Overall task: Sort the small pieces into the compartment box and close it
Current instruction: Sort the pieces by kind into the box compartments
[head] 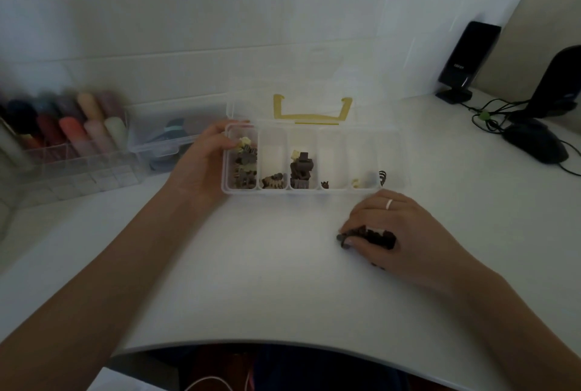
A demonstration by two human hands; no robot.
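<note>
A clear compartment box (396,184) lies open on the white table, its lid with a yellow handle (311,109) leaning back. Several compartments hold small dark and cream pieces (301,169). My left hand (204,158) grips the box's left end, fingertips over the leftmost compartment near a cream piece (243,141). My right hand (390,227) rests on the table in front of the box's right end, fingers curled over a cluster of small dark pieces (379,238).
A clear rack of coloured rolls (69,126) and a clear lidded case (163,136) stand at the back left. A black speaker (465,60), cables (490,114) and a black mouse (534,142) sit at the back right. The table's curved front edge (283,343) is near me.
</note>
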